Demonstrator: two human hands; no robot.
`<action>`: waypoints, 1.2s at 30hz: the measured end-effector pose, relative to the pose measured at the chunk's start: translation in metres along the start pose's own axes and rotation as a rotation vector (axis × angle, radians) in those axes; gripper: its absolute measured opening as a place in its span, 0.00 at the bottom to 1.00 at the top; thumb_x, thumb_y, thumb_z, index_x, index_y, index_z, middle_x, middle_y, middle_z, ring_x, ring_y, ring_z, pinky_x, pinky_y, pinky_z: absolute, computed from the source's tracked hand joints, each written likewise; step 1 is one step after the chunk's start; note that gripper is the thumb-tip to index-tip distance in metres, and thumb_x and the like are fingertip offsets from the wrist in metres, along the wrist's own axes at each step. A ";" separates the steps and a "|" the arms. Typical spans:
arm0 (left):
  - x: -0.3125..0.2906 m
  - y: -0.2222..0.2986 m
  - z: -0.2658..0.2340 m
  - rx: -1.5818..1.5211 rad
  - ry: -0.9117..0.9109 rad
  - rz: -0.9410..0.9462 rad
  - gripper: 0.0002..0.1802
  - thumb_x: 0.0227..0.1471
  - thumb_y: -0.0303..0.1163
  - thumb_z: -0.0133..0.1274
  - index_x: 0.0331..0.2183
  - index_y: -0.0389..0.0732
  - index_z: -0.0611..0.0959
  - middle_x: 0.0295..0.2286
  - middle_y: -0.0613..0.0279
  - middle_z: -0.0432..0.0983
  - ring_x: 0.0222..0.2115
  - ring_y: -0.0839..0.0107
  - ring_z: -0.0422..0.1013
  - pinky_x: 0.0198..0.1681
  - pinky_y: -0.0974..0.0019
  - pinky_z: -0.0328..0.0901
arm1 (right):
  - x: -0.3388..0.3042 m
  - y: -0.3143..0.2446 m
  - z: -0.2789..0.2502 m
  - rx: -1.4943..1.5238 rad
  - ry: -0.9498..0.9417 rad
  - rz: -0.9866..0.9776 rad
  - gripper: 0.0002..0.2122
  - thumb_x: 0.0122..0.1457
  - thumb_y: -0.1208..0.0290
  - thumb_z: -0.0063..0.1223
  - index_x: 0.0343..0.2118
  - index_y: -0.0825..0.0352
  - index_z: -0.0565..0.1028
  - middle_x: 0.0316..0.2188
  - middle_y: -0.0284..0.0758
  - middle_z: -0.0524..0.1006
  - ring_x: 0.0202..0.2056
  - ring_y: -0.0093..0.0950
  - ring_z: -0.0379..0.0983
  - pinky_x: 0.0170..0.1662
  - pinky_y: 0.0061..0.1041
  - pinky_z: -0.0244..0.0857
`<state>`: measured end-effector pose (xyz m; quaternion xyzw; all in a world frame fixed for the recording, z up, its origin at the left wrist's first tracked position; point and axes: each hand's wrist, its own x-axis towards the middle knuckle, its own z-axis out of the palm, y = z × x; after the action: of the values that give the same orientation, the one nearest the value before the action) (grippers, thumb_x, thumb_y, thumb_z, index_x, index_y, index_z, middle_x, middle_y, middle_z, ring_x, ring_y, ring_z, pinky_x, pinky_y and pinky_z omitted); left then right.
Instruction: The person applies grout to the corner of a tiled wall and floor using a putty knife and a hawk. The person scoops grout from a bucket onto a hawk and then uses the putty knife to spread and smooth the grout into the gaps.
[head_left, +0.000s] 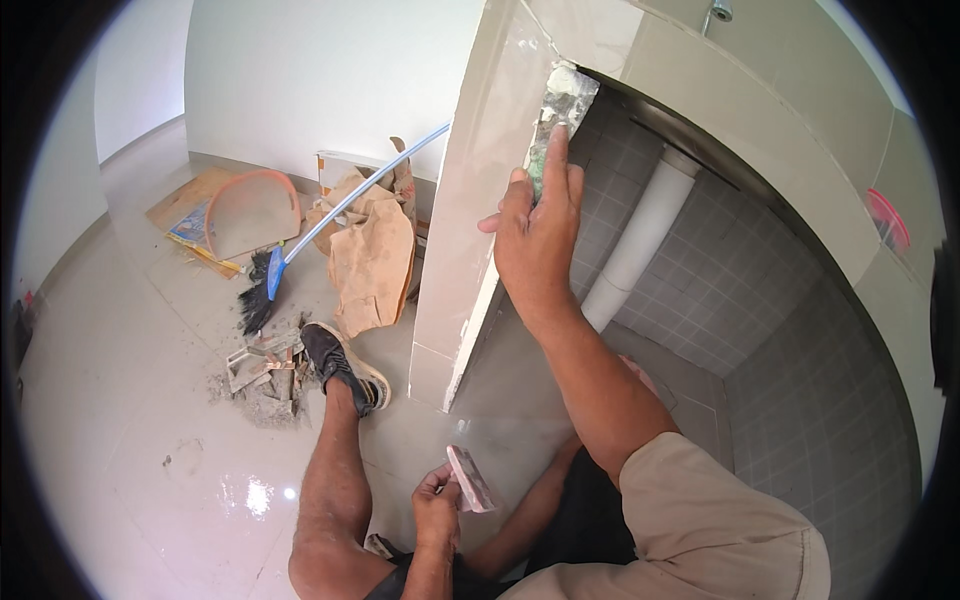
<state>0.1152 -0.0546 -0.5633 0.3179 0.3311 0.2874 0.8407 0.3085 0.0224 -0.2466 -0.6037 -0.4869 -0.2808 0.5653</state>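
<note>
My right hand [540, 235] is raised to the narrow edge of a beige tiled wall end [470, 210]. It grips a putty knife [567, 100] smeared with white filler, the index finger stretched along the blade. The blade lies against the top of that edge, beside the dark opening; a patch of green shows by the fingers. White filler runs in a strip down the edge [472, 345]. Low over my lap, my left hand [437, 508] pinches a flat, pinkish, smeared piece [470, 480] whose kind I cannot make out.
A white pipe [640, 240] crosses the grey-tiled recess under the counter. Left of the wall end lie torn brown cardboard [370, 265], a black-bristled broom [262, 285] with a blue handle, and an orange-rimmed item [255, 180]. Tile scraps and dust [272, 370] are by my shoe [345, 365].
</note>
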 end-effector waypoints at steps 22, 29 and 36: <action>0.001 0.003 -0.003 0.008 0.035 0.012 0.13 0.59 0.22 0.53 0.46 0.30 0.83 0.36 0.59 0.81 0.32 0.73 0.76 0.37 0.69 0.72 | -0.040 -0.008 -0.007 0.100 -0.064 0.171 0.30 0.66 0.83 0.42 0.71 0.72 0.50 0.44 0.39 0.61 0.30 0.21 0.71 0.26 0.19 0.78; 0.003 -0.002 -0.002 0.015 0.011 0.016 0.13 0.59 0.22 0.54 0.45 0.30 0.83 0.35 0.60 0.81 0.31 0.73 0.76 0.36 0.69 0.72 | -0.016 0.007 -0.010 -0.016 -0.078 0.004 0.32 0.64 0.84 0.45 0.71 0.74 0.49 0.44 0.49 0.64 0.38 0.38 0.69 0.42 0.34 0.68; 0.001 0.000 -0.001 0.014 0.014 0.020 0.13 0.59 0.22 0.53 0.46 0.31 0.83 0.35 0.61 0.80 0.31 0.74 0.76 0.37 0.70 0.72 | -0.087 0.020 -0.025 -0.056 -0.188 0.134 0.32 0.63 0.85 0.46 0.70 0.76 0.50 0.44 0.50 0.64 0.38 0.39 0.68 0.43 0.36 0.67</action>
<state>0.1152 -0.0540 -0.5640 0.3253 0.3356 0.2955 0.8332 0.2999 -0.0229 -0.3276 -0.6740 -0.4884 -0.1982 0.5177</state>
